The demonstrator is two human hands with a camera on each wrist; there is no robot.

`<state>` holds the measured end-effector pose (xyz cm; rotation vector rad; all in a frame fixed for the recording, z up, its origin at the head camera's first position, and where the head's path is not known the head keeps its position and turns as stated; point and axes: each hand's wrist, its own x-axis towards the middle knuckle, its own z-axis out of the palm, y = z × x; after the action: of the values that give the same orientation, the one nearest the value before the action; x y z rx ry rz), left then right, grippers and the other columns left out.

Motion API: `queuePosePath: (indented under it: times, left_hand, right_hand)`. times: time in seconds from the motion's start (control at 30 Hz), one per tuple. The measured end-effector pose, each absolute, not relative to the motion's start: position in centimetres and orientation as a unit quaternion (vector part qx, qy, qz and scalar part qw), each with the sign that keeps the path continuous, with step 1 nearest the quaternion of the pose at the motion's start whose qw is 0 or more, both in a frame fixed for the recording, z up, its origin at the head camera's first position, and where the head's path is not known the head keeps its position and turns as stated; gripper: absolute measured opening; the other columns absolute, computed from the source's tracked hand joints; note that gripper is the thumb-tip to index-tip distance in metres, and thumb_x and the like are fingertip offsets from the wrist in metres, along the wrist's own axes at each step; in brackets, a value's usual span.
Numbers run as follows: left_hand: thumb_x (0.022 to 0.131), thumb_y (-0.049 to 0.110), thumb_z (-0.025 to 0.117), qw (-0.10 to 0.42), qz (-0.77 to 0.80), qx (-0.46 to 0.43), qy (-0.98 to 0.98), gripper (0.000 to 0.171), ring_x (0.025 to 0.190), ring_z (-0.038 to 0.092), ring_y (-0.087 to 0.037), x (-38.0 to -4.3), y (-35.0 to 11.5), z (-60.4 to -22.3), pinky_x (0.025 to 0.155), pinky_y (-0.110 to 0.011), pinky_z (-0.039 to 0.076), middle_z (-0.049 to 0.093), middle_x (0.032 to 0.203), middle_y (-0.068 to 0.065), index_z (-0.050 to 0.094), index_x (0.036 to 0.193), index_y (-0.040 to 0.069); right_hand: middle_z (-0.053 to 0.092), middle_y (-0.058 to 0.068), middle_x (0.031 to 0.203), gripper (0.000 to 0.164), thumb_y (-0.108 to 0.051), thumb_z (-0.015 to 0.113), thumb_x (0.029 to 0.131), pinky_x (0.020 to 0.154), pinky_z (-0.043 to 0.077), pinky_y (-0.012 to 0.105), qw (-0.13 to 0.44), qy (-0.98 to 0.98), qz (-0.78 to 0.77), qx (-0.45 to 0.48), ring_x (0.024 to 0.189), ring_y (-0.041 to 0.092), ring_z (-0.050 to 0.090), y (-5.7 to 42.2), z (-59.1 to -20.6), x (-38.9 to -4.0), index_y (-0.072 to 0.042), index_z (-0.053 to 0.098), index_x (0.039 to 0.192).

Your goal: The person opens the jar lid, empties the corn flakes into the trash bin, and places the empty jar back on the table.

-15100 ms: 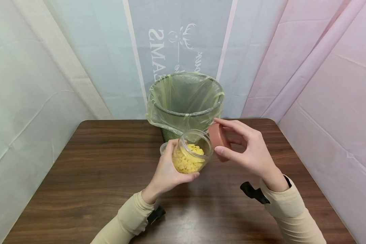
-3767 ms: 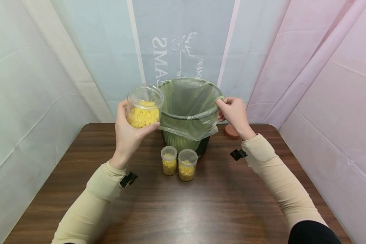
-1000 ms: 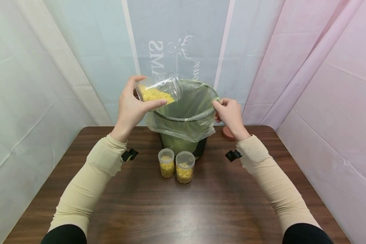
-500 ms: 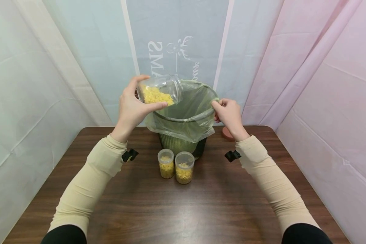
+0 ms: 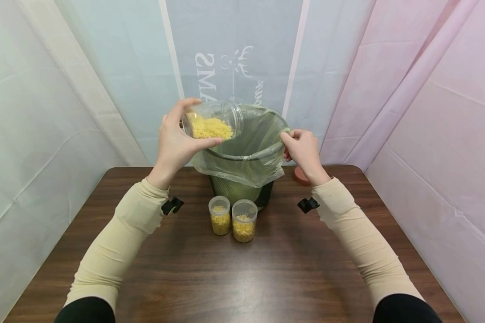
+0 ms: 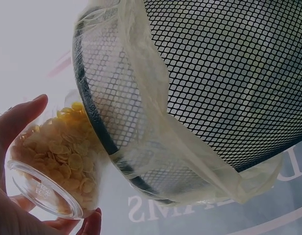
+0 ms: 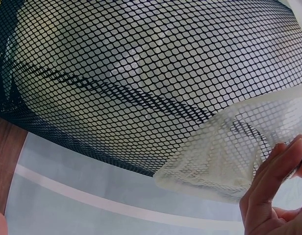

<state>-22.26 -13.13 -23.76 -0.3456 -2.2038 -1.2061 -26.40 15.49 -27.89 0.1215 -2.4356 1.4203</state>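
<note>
My left hand (image 5: 177,137) grips a clear plastic jar (image 5: 213,120) of yellow corn flakes (image 6: 62,156). Tipped on its side, the jar has its mouth over the left rim of a mesh trash can (image 5: 236,187). A pale green plastic bag (image 5: 250,168) lines the can and folds over the rim. At the right rim, my right hand (image 5: 303,150) pinches the bag's edge, fingers curled. Two smaller clear containers (image 5: 219,220) with yellow flakes stand upright on the table in front of the can.
A reddish-brown lid (image 5: 302,176) lies on the table behind my right wrist. The dark wood table (image 5: 242,278) ends at a printed curtain (image 5: 137,54) behind the can, with pale cloth on both sides.
Since earlier, the jar's lid has come off onto the table and the jar has been raised and tipped at the can. In the last second its flakes have shifted slightly; hands stay nearly still.
</note>
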Motion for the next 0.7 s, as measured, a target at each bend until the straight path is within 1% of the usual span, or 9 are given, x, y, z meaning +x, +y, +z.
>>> queuePosePath:
  times: [0.1,0.2,0.3,0.37,0.5,0.6,0.7]
  left_hand:
    - [0.051,0.037,0.092,0.31,-0.443,-0.139,-0.829,0.084,0.095,0.042,-0.012,-22.23,-13.1,-23.71,0.085,-0.029,0.03,0.06,0.108,0.006,0.054,0.125,0.029]
    - [0.05,0.036,0.093,0.321,-0.438,-0.146,-0.827,0.084,0.091,0.04,-0.011,-22.18,-13.07,-23.73,0.08,-0.027,0.028,0.058,0.104,0.006,0.055,0.125,0.028]
    - [0.05,0.035,0.093,0.324,-0.436,-0.149,-0.826,0.084,0.088,0.04,-0.011,-22.19,-13.04,-23.74,0.08,-0.027,0.028,0.058,0.103,0.006,0.055,0.125,0.027]
    - [0.05,0.035,0.093,0.321,-0.437,-0.149,-0.827,0.084,0.088,0.041,-0.011,-22.21,-13.03,-23.7,0.082,-0.028,0.029,0.057,0.103,0.006,0.055,0.125,0.027]
    - [0.05,0.033,0.093,0.308,-0.441,-0.15,-0.829,0.085,0.1,0.048,-0.009,-22.28,-12.94,-23.55,0.091,-0.031,0.035,0.059,0.115,0.006,0.055,0.126,0.026]
    - [0.05,0.032,0.093,0.304,-0.442,-0.153,-0.83,0.084,0.109,0.048,-0.009,-22.32,-12.89,-23.48,0.094,-0.032,0.037,0.058,0.123,0.008,0.055,0.125,0.026]
    - [0.05,0.032,0.093,0.306,-0.437,-0.155,-0.832,0.084,0.112,0.048,-0.009,-22.32,-12.92,-23.48,0.097,-0.033,0.036,0.058,0.124,0.009,0.055,0.125,0.027]
  right_hand:
    - [0.058,0.0,0.05,0.03,-0.033,0.053,0.085,0.049,0.054,0.032,0.158,-0.852,0.498,0.041,0.044,0.018,0.058,15.46,-27.87,-26.44,-0.009,0.059,0.069]
    - [0.058,0.0,0.05,0.03,-0.034,0.053,0.084,0.049,0.054,0.032,0.157,-0.851,0.499,0.041,0.044,0.017,0.057,15.45,-27.88,-26.47,-0.009,0.059,0.069]
    - [0.058,0.0,0.05,0.03,-0.033,0.053,0.084,0.049,0.054,0.032,0.157,-0.852,0.499,0.04,0.044,0.017,0.057,15.47,-27.9,-26.48,-0.009,0.06,0.069]
    - [0.058,0.0,0.05,0.03,-0.034,0.053,0.084,0.049,0.054,0.032,0.156,-0.852,0.498,0.04,0.044,0.017,0.057,15.48,-27.9,-26.48,-0.009,0.06,0.069]
    - [0.058,0.0,0.051,0.029,-0.033,0.053,0.085,0.049,0.054,0.032,0.156,-0.852,0.498,0.037,0.044,0.017,0.057,15.51,-27.87,-26.45,-0.009,0.06,0.07]
    - [0.058,-0.001,0.05,0.029,-0.033,0.053,0.085,0.049,0.053,0.032,0.157,-0.852,0.499,0.038,0.043,0.017,0.057,15.51,-27.87,-26.43,-0.009,0.059,0.07]
    - [0.058,0.0,0.05,0.029,-0.033,0.053,0.084,0.049,0.053,0.032,0.158,-0.852,0.498,0.039,0.043,0.017,0.057,15.46,-27.9,-26.46,-0.009,0.059,0.07]
